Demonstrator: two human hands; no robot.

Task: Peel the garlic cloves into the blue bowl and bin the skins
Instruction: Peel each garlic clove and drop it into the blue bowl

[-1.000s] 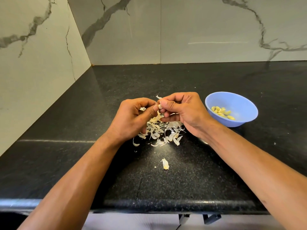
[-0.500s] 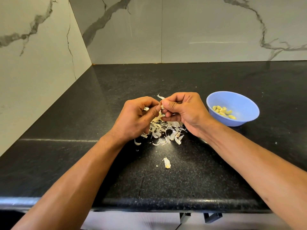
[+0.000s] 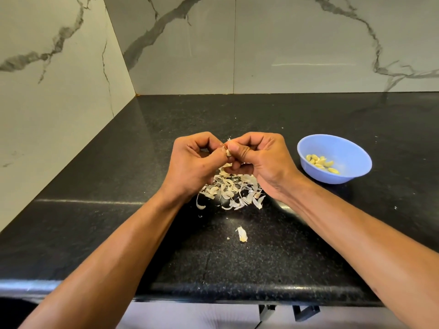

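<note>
Together, both hands, left (image 3: 193, 163) and right (image 3: 262, 160), pinch one clove (image 3: 228, 152) between curled fingertips, held above the skins (image 3: 231, 191) heaped on the black counter (image 3: 118, 176). One loose skin (image 3: 242, 234) lies nearer the counter's front edge. Right of the hands, well apart, the bowl (image 3: 351, 150) holds peeled cloves (image 3: 322, 162).

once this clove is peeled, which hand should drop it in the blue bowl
Probably the right hand. Both it and the left hand pinch the garlic clove over the pile of skins, but the blue bowl sits on the right hand's side, so the left would have to cross over.
</note>
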